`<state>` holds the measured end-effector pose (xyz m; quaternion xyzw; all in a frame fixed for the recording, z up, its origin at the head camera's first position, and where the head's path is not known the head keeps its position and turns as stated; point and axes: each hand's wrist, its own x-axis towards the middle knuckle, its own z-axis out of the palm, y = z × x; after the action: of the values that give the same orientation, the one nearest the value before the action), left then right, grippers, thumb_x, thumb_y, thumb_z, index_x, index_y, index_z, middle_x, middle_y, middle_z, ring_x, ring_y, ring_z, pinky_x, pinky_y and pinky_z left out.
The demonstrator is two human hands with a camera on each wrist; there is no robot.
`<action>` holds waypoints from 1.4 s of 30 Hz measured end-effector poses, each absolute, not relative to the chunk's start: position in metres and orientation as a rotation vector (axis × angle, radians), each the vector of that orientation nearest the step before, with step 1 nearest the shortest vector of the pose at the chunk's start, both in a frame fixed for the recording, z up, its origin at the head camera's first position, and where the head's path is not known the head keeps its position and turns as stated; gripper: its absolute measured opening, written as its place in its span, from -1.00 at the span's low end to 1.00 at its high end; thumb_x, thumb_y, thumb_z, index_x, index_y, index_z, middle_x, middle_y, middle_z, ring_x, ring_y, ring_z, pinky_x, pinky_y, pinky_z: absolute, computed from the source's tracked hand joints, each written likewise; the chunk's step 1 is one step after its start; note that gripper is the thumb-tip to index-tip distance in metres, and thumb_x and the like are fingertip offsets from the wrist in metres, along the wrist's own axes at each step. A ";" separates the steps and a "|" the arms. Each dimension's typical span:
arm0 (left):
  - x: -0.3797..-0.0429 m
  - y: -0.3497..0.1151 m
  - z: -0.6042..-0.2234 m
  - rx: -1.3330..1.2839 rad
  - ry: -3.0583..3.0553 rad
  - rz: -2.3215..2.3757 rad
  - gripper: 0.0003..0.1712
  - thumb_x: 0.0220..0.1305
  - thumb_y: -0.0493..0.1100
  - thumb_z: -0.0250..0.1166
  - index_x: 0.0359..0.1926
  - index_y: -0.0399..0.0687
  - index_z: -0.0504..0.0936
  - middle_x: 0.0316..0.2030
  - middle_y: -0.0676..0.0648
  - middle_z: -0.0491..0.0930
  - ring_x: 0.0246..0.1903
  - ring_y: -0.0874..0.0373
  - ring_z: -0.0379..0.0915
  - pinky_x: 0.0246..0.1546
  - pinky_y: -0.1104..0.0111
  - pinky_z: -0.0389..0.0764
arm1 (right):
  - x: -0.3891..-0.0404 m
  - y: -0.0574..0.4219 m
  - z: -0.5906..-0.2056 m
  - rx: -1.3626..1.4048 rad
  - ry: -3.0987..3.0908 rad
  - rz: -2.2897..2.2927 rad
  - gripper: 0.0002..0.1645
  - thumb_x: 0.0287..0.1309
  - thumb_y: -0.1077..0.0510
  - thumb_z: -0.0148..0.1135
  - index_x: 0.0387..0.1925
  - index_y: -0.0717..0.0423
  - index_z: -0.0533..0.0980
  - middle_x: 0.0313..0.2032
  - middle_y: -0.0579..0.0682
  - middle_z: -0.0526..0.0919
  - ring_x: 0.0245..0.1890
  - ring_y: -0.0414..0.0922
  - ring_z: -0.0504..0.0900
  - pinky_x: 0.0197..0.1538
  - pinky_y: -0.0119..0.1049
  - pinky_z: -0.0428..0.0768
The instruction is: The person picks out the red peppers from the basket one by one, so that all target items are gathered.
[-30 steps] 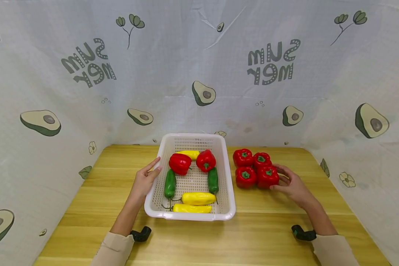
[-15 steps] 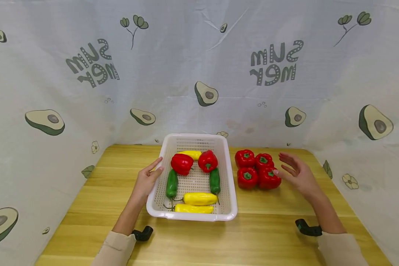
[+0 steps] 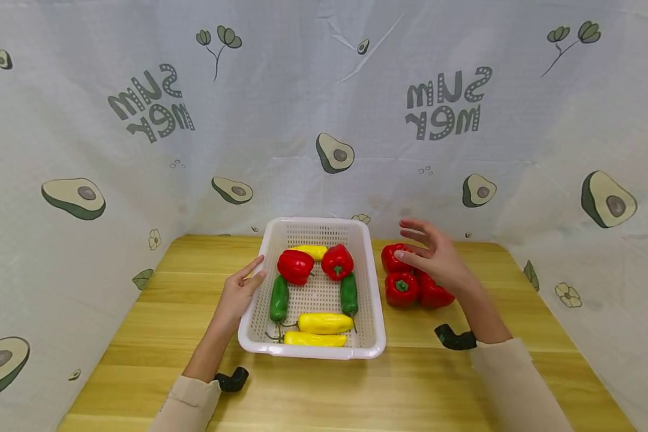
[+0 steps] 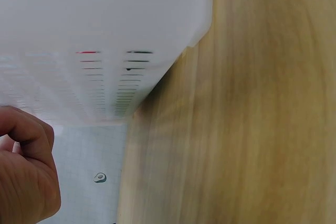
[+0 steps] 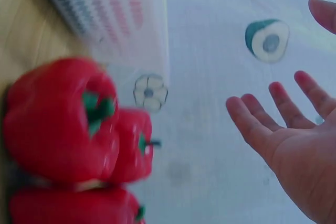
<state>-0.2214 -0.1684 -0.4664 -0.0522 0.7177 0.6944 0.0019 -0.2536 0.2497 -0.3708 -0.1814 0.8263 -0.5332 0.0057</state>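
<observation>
A white plastic basket [image 3: 377, 312] stands on the table, holding two red bell peppers [image 3: 295, 267], two green peppers [image 3: 279, 299] and several yellow peppers [image 3: 325, 323]. At its left side my left hand [image 3: 236, 298] grips the rim; curled fingers [image 4: 31, 135] show beside its wall in the left wrist view. Right of the basket sits a tight cluster of red bell peppers [image 3: 402, 290], stems visible. My right hand [image 3: 437, 255] hovers over the back of this cluster, fingers spread and holding nothing. It mostly hides the back right bell pepper.
The wooden table [image 3: 410, 390] reaches back to a pale curtain [image 3: 281, 120] printed with avocados, which also closes off both sides. Each wrist wears a black camera mount [image 3: 456, 338]. The bell pepper cluster stands close to the basket's right wall.
My right hand has left the front right bell pepper, rising and then moving left and back above the cluster. My left hand stays at the basket rim. The peppers keep their places.
</observation>
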 end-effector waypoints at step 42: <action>-0.223 -0.169 -0.465 -0.161 2.274 2.174 -0.44 0.51 -0.04 0.26 0.47 0.19 0.46 0.10 -0.40 0.66 0.01 -0.23 0.71 -0.13 0.09 0.81 | -0.313 0.076 -0.402 -0.697 2.448 -1.438 -0.14 0.16 -0.01 0.50 0.44 -0.06 0.34 0.44 0.07 0.41 0.42 0.16 0.44 0.36 0.10 0.57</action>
<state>-0.2230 -0.1690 -0.4654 -0.0511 0.7219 0.6901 -0.0044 -0.3129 0.0764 -0.4019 -0.2372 0.8324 -0.4889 0.1090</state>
